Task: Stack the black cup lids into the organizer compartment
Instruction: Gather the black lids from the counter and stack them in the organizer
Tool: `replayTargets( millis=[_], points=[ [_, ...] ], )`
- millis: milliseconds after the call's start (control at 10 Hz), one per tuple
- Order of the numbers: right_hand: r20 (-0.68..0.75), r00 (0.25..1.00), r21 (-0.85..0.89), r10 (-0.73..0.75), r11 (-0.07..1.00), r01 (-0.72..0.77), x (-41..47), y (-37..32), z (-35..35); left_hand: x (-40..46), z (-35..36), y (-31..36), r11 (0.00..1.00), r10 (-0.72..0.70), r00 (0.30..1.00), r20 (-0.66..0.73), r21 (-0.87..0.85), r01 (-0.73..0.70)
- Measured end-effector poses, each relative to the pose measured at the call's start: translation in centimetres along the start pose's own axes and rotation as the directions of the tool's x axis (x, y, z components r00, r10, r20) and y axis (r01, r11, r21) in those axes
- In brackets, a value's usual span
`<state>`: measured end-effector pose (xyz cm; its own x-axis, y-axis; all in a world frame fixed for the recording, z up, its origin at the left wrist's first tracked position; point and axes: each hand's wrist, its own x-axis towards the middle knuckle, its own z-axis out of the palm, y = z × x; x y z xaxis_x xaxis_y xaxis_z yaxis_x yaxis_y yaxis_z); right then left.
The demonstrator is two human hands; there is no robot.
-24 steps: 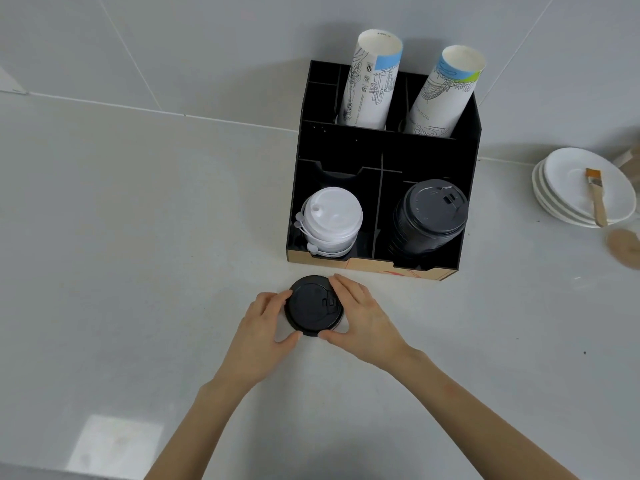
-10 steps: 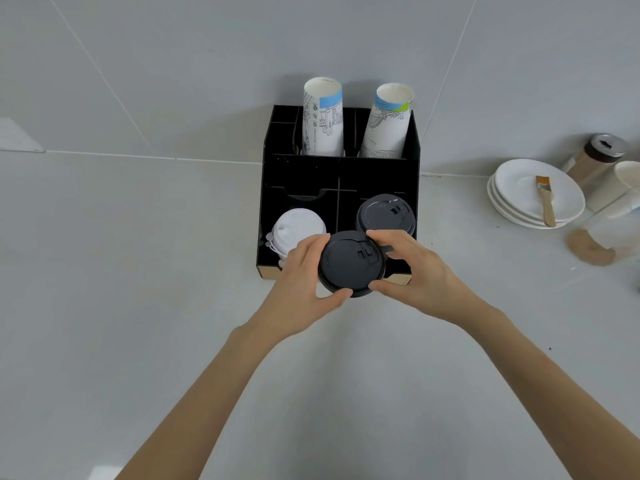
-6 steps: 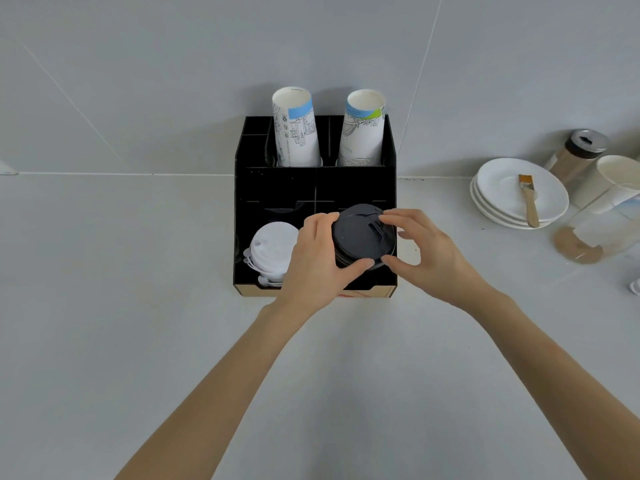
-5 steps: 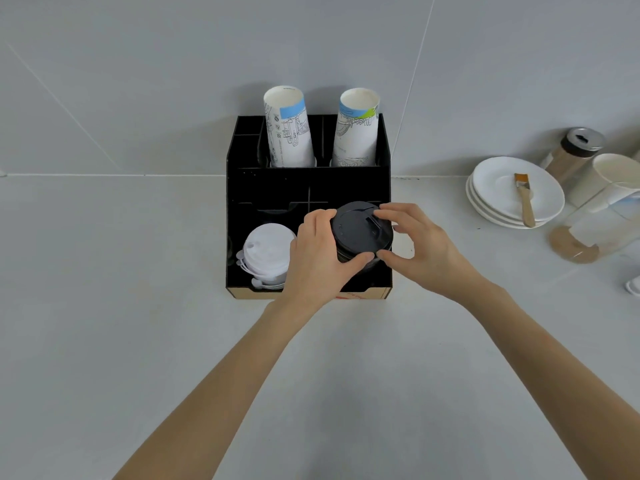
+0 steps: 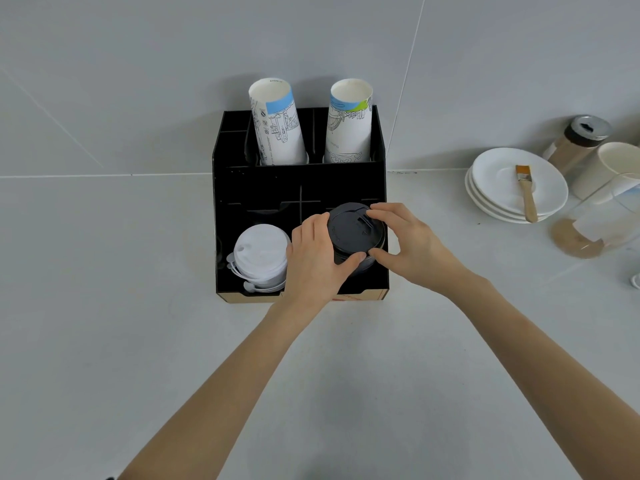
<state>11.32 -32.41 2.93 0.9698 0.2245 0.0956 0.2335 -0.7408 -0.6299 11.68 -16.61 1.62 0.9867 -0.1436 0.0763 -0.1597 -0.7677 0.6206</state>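
Observation:
A black organizer (image 5: pixel 263 188) stands against the wall on the white counter. Its front right compartment holds a stack of black cup lids (image 5: pixel 353 233). My left hand (image 5: pixel 317 261) grips the top of that stack from the left, thumb at the front. On the right side of the stack, my right hand (image 5: pixel 412 245) pinches the lids between thumb and fingers. The lower lids are hidden behind my hands and the compartment wall.
White lids (image 5: pixel 261 256) fill the front left compartment. Two stacks of printed paper cups (image 5: pixel 277 129) stand in the back row. To the right lie white plates (image 5: pixel 512 185) with a brush (image 5: pixel 526 192), a shaker jar (image 5: pixel 578 140) and a clear container (image 5: pixel 602 220).
Both hands lifted black lids from the counter, carried them up to the organizer and lowered them onto the black stack in the front right compartment.

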Motion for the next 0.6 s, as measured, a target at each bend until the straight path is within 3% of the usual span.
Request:
replayTargets(
  millis=[400,600],
  points=[
    [-0.023,0.999,0.033,0.043,0.999,-0.042,-0.6,-0.4,0.9,0.3,-0.1,-0.5,0.995,-0.042,0.996,0.073,-0.082,0.048],
    [0.010,0.998,-0.045,0.057,0.997,-0.056,-1.2,-1.4,0.7,0.5,-1.9,-1.2,0.987,0.001,0.979,0.202,-0.157,0.031]
  ],
)
